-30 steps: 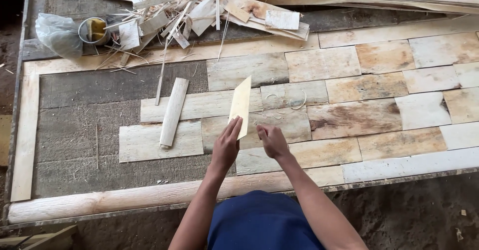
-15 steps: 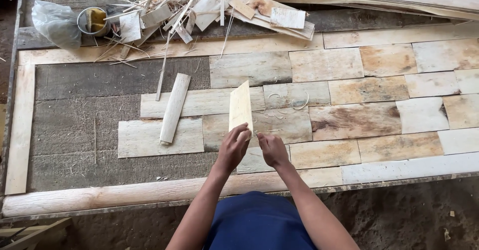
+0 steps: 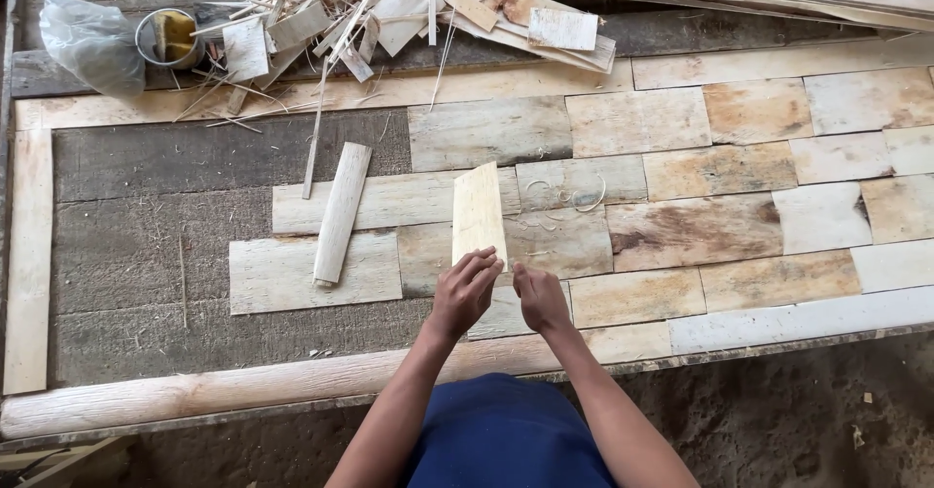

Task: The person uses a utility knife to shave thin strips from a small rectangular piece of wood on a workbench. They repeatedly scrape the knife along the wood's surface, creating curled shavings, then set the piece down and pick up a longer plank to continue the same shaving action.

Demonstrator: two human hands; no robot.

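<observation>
Head view: left hand (image 3: pixel 464 293) pinches pale veneer strip (image 3: pixel 478 214) at its near end; right hand (image 3: pixel 541 298) just beside, loosely curled, grasping nothing.

two bare forearms, no sleeves in view. left hand (image 3: pixel 465 291) bare: no glove, no ring, no watch or band at wrist. right hand (image 3: pixel 541 297) bare too: no glove, nothing on fingers or wrist. nails short as far as visible; finer detail too small to tell. dark blue garment (image 3: pixel 506 434) at bottom centre between arms, plain cloth, no print, no buttons or seams showing, rounded upper edge. rest of body out of frame.
</observation>
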